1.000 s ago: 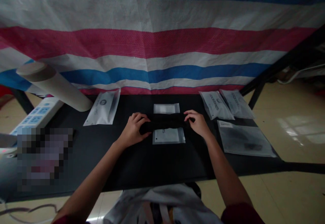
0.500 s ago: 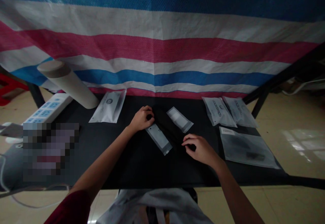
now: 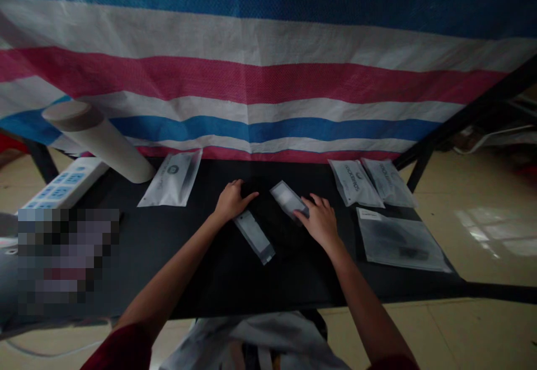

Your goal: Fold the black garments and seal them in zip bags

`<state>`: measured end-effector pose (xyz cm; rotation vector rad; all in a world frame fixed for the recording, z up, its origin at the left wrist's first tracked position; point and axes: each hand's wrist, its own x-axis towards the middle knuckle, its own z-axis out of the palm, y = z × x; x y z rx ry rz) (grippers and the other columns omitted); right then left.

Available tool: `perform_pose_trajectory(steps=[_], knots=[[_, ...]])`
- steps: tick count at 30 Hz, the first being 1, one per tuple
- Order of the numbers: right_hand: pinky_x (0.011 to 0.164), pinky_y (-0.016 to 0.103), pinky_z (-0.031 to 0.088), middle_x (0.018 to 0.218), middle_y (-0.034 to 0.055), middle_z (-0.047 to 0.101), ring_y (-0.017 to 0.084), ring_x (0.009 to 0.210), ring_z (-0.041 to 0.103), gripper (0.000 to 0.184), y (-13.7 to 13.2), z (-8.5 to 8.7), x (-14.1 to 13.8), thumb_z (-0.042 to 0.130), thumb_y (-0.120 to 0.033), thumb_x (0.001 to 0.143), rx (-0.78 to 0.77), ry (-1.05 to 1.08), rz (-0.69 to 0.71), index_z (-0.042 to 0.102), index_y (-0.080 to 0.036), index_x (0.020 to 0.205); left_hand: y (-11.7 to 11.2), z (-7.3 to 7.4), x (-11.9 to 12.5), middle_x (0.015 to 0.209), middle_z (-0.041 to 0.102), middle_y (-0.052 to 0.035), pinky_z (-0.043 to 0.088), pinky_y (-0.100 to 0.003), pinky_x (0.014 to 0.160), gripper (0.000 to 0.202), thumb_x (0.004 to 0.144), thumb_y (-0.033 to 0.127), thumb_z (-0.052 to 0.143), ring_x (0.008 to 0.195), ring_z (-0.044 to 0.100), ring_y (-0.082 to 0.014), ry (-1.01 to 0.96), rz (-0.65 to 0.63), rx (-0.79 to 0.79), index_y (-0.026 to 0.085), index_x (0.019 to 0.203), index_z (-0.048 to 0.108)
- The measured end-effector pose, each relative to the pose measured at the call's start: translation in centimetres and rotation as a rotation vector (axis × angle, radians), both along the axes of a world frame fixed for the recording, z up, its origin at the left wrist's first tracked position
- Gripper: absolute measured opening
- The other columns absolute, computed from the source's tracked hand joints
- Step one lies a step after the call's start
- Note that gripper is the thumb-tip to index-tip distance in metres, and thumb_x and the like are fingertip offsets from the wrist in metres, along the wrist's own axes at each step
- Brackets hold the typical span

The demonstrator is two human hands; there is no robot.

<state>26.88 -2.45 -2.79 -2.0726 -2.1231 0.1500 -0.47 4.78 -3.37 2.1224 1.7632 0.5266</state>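
Observation:
A dark strip of black fabric (image 3: 272,221) lies diagonally on the black table (image 3: 210,280), across a small clear zip bag whose two ends show on either side (image 3: 254,237) (image 3: 287,197). My left hand (image 3: 232,202) rests on the fabric's far left end, fingers stretched out towards the right. My right hand (image 3: 319,223) lies flat with fingers spread on the fabric's right side, its fingertips touching the far end of the zip bag. The fabric is hard to tell from the table in the dim light.
A cardboard tube (image 3: 96,140) and a white power strip (image 3: 62,188) sit at the left. A printed packet (image 3: 172,178) lies left of my hands. Two packets (image 3: 356,182) (image 3: 388,181) and a larger clear bag (image 3: 400,239) lie at the right. A striped tarp (image 3: 268,79) hangs behind.
The fabric and bag turned from crosswise to diagonal. My right hand came back up from the near side to the bag's far end and flattened; my left hand's fingers have stretched out.

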Motion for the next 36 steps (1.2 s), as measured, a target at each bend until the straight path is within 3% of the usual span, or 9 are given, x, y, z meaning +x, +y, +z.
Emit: perform_pose_trajectory(steps=[6, 10, 15, 19, 23, 26, 29, 33, 36], knots=[[0.101, 0.056, 0.038, 0.151, 0.0094, 0.038, 0.039, 0.139, 0.028, 0.044, 2.8, -0.2, 1.6, 0.058, -0.043, 0.09, -0.074, 0.041, 0.154, 0.056, -0.036, 0.133, 1.0, -0.2, -0.3, 0.077, 0.062, -0.0026, 0.041, -0.028, 0.063, 0.025, 0.076, 0.038, 0.069, 0.072, 0.059, -0.0195, -0.288, -0.082, -0.025, 0.017, 0.084, 0.059], [0.107, 0.062, 0.028, 0.156, 0.0068, 0.028, 0.041, 0.145, 0.014, 0.046, 5.5, -0.3, 2.0, 0.06, -0.041, 0.089, -0.17, 0.111, 0.315, 0.052, -0.04, 0.135, 1.0, 0.0, -0.6, 0.071, 0.058, 0.0012, 0.042, -0.026, 0.064, 0.024, 0.07, 0.033, 0.074, 0.069, 0.055, -0.0151, -0.547, -0.184, -0.056, 0.016, 0.074, 0.057], [0.107, 0.072, 0.015, 0.158, 0.0051, 0.025, 0.041, 0.146, 0.01, 0.047, 8.6, -0.3, 1.6, 0.065, -0.035, 0.086, -0.281, 0.204, 0.444, 0.054, -0.042, 0.132, 0.7, 0.9, 0.3, 0.077, 0.06, 0.0006, 0.045, -0.025, 0.067, 0.031, 0.066, 0.032, 0.079, 0.072, 0.057, -0.0131, -0.919, -0.298, -0.262, 0.014, 0.079, 0.058], [0.109, 0.069, 0.017, 0.152, 0.0074, 0.038, 0.036, 0.145, 0.019, 0.046, 8.8, -0.6, 0.1, 0.066, -0.023, 0.084, -0.157, 0.318, 0.396, 0.06, -0.035, 0.128, 0.9, 0.1, 1.9, 0.091, 0.061, -0.0018, 0.048, -0.028, 0.079, 0.046, 0.057, 0.026, 0.085, 0.087, 0.059, -0.0161, -0.967, -0.233, -0.175, 0.015, 0.093, 0.059], [0.106, 0.049, 0.039, 0.127, 0.0121, 0.063, 0.026, 0.124, 0.055, 0.035, 7.5, -1.0, -2.0, 0.054, -0.026, 0.092, 0.079, 0.643, 0.236, 0.062, -0.023, 0.126, 0.9, -1.2, 2.5, 0.103, 0.063, -0.0055, 0.049, -0.035, 0.088, 0.059, 0.057, 0.024, 0.084, 0.097, 0.061, -0.0198, -1.012, -0.159, -0.201, 0.017, 0.107, 0.054], [0.088, 0.04, 0.053, 0.105, 0.0105, 0.072, 0.023, 0.095, 0.069, 0.04, 6.6, -1.5, -3.4, 0.058, -0.04, 0.089, -0.038, 0.967, 0.189, 0.063, -0.02, 0.124, 0.7, -1.6, 2.3, 0.107, 0.063, -0.0068, 0.05, -0.038, 0.09, 0.062, 0.059, 0.023, 0.083, 0.099, 0.063, -0.0211, -1.058, -0.125, -0.196, 0.017, 0.112, 0.052], [0.084, 0.039, 0.054, 0.103, 0.0078, 0.072, 0.023, 0.092, 0.069, 0.044, 6.2, -1.9, -4.2, 0.069, -0.043, 0.08, -0.238, 1.183, 0.254, 0.066, -0.019, 0.117, 0.4, -1.6, 2.0, 0.109, 0.062, -0.0077, 0.051, -0.04, 0.092, 0.062, 0.06, 0.022, 0.082, 0.103, 0.063, -0.0228, -1.084, -0.08, -0.146, 0.018, 0.113, 0.051], [0.075, 0.036, 0.054, 0.09, 0.0059, 0.073, 0.022, 0.082, 0.068, 0.035, 6.3, -2.3, -5.0, 0.071, -0.045, 0.075, -0.376, 1.289, 0.241, 0.071, -0.016, 0.094, 0.0, -1.5, 2.4, 0.113, 0.062, -0.0088, 0.053, -0.042, 0.09, 0.067, 0.059, 0.023, 0.083, 0.105, 0.063, -0.0244, -1.135, -0.002, -0.164, 0.018, 0.117, 0.049], [0.075, 0.036, 0.054, 0.089, 0.0054, 0.073, 0.022, 0.08, 0.067, 0.036, 6.2, -2.4, -5.4, 0.075, -0.045, 0.07, -0.394, 1.335, 0.183, 0.071, -0.016, 0.092, -0.3, -1.4, 2.8, 0.116, 0.062, -0.0106, 0.054, -0.043, 0.09, 0.072, 0.061, 0.026, 0.083, 0.101, 0.065, -0.0241, -1.154, 0.056, -0.233, 0.018, 0.123, 0.048]])
